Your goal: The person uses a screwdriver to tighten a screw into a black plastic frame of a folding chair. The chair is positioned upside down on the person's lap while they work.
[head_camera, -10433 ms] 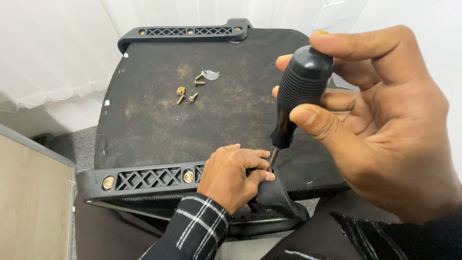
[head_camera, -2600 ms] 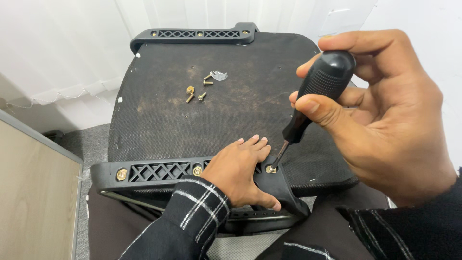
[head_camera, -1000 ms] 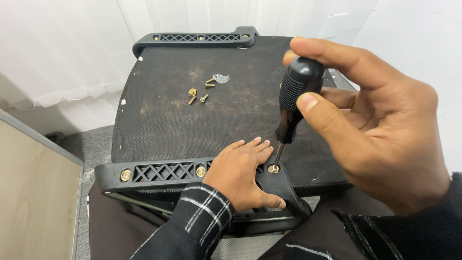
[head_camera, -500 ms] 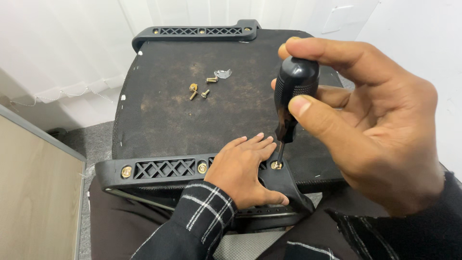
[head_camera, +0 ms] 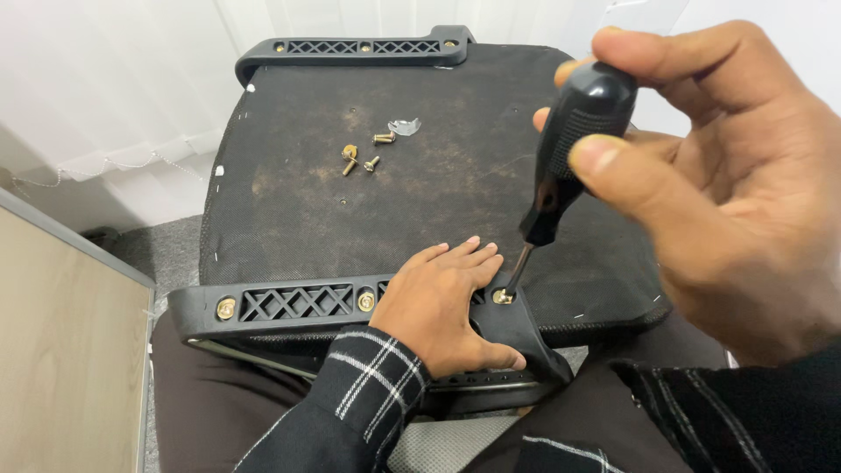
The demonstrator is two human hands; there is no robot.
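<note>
The right hand (head_camera: pixel 745 201) is closed around the black screwdriver (head_camera: pixel 569 149), tip seated in a brass screw (head_camera: pixel 502 297) on the near armrest bracket (head_camera: pixel 298 302); the left hand (head_camera: pixel 447 307) lies flat, holding nothing; the ribbed handle looks rigid and likely grips best near its top.

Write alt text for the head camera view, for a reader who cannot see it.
A right hand holds a black-handled screwdriver with its tip on a brass screw in a black plastic bracket on an upturned seat base. The left hand lies flat on the bracket beside it. Loose brass screws lie farther back on the base.
</note>
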